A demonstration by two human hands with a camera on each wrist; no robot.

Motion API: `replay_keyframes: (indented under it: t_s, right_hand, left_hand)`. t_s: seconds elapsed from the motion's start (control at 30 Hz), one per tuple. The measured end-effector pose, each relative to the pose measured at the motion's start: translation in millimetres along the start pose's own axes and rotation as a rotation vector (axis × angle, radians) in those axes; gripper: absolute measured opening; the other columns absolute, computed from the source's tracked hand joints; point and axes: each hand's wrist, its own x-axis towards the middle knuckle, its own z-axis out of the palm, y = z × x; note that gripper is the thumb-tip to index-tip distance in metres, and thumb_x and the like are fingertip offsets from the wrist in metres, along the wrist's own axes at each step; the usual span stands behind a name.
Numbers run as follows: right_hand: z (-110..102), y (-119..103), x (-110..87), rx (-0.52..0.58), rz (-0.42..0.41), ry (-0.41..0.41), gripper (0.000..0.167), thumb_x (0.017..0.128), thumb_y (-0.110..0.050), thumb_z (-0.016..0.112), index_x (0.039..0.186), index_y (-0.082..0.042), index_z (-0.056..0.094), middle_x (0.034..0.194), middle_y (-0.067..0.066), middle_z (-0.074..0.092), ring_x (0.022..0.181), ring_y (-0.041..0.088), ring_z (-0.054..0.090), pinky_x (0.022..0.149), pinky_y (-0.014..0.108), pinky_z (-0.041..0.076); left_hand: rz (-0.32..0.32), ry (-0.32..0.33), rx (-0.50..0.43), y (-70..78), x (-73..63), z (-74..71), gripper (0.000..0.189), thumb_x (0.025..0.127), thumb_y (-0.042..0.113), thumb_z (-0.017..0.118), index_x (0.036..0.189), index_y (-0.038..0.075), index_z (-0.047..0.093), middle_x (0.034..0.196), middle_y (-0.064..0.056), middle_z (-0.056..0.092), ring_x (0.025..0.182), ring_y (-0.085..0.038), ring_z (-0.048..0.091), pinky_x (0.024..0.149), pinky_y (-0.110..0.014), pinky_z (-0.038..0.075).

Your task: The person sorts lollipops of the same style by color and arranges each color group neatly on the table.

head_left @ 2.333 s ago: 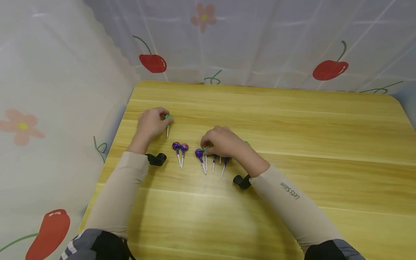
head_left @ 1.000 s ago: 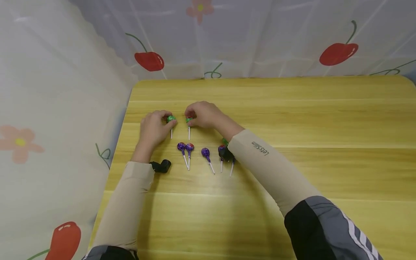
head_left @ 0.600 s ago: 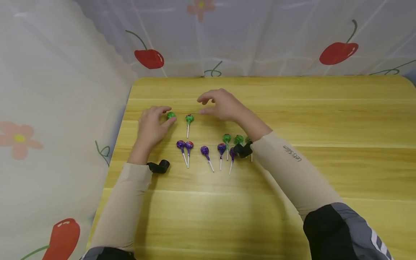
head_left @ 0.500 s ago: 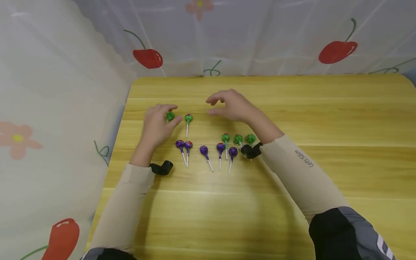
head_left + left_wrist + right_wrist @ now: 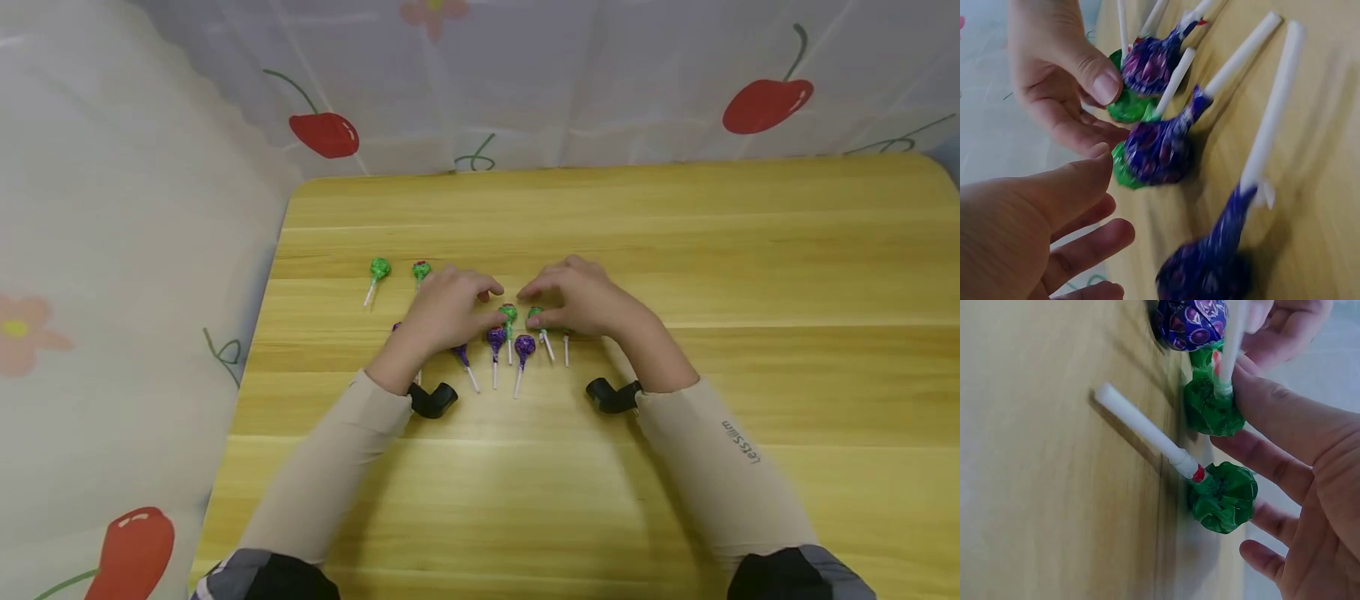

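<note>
My left hand [image 5: 453, 312] reaches over the lollipops, thumb tip right at a green lollipop [image 5: 507, 312] and other fingers spread, seen in the left wrist view too. Close to its right, my right hand [image 5: 585, 298] has thumb and index finger around the head of another green lollipop [image 5: 1213, 406], with no firm grip showing. A third green lollipop [image 5: 1224, 499] lies beside those fingers; in the head view mostly its stick shows. In front lie purple lollipops [image 5: 496, 337], [image 5: 525, 347], one partly under my left hand. Two more purple ones are mostly hidden beneath that hand.
At the far left of the wooden table [image 5: 465, 508] lie one green lollipop [image 5: 380, 268] and another with a red top [image 5: 421, 270], its stick covered by my left hand. A cherry-patterned sheet [image 5: 600, 83] rises behind the table's far edge and along its left side.
My right hand set a green lollipop down at the far left, released it and returned to the group. My left hand left the neighbouring green lollipop and moved right. The camera shifted slightly.
</note>
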Motion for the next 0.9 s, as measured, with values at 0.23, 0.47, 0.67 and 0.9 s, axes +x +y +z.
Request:
replay_keyframes:
  t_s: [0.23,0.47,0.67,0.9]
  right_hand:
    - [11,-9,-0.3,0.005,-0.004,0.041,0.029,0.082,-0.035,0.080,0.109,-0.026,0.076,0.114,-0.008,0.072,0.113,0.023,0.051,0.100,0.052,0.030]
    - [18,-22,2.7,-0.021,0.013,0.055,0.024,0.081,-0.036,0.081,0.103,-0.028,0.077,0.107,-0.010,0.072,0.105,0.021,0.051,0.096,0.048,0.029]
    - [20,-30,8.6,-0.028,0.015,0.031,0.024,0.080,-0.036,0.081,0.103,-0.027,0.077,0.107,-0.009,0.073,0.104,0.022,0.051,0.097,0.049,0.028]
    - [20,-35,14.1,-0.019,0.044,-0.003,0.024,0.081,-0.036,0.081,0.102,-0.026,0.078,0.106,-0.010,0.073,0.104,0.022,0.051,0.098,0.047,0.027]
  left_hand:
    - [0.015,-0.015,0.062,3.3,3.6,6.9,0.030,0.090,0.043,0.072,0.111,0.022,0.074,0.088,0.006,0.068,0.085,-0.018,0.056,0.082,-0.040,0.041]
    - [0.011,-0.004,0.073,3.2,0.2,6.2,0.023,0.091,0.041,0.071,0.103,0.022,0.076,0.084,0.005,0.069,0.080,-0.018,0.055,0.080,-0.039,0.042]
    - [-0.009,-0.014,0.039,-1.3,-4.6,1.6,0.023,0.093,0.037,0.069,0.106,0.020,0.076,0.099,0.003,0.074,0.087,-0.019,0.059,0.086,-0.041,0.044]
    - [-0.085,0.001,-0.106,-20.0,-3.0,-16.6,0.024,0.096,0.034,0.067,0.114,0.019,0.073,0.108,0.001,0.074,0.108,-0.024,0.060,0.104,-0.048,0.038]
